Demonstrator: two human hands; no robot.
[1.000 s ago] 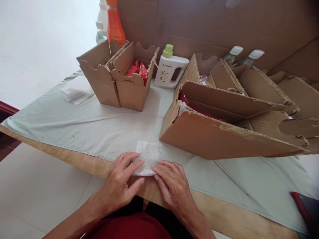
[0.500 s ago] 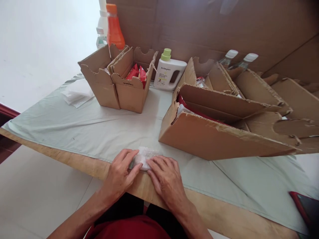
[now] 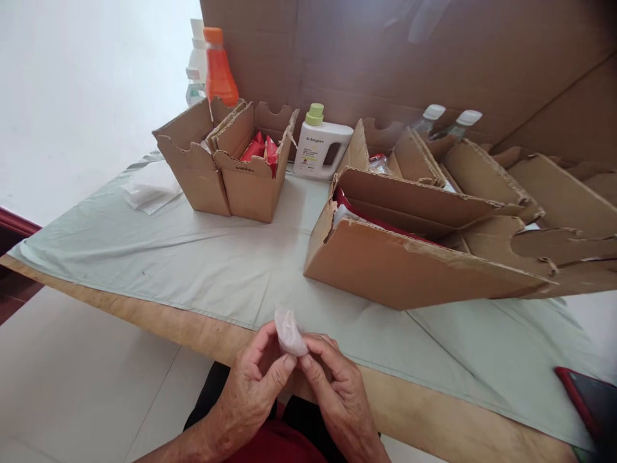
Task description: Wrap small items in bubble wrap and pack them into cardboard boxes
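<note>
A small folded wad of bubble wrap (image 3: 290,332) is pinched between both hands, lifted just above the near edge of the table (image 3: 159,321), where bare wood shows below the hem of a pale green cloth (image 3: 193,257). The left hand (image 3: 253,392) curls around it from the left, thumb and forefinger closed on its lower end; the right hand (image 3: 335,392) meets it from the right, fingertips pressed to the same end, the remaining fingers bent loosely. Both wrists rise from the lap, palms turned inward toward each other.

Ahead of the hands the cloth lies bare for a broad stretch, running back to a pair of small open cardboard boxes (image 3: 226,167) at the rear left, one holding red packets (image 3: 260,148). To the right, a large torn cardboard carton (image 3: 409,270) sits close, its ragged front wall near the hands' right side. Behind it stand a white detergent bottle with a green cap (image 3: 318,145), an orange bottle (image 3: 219,67) and two clear capped bottles (image 3: 448,123). A flat sheet of plastic (image 3: 149,190) lies at the far left, and a red-edged object (image 3: 588,399) sits at the right corner.
</note>
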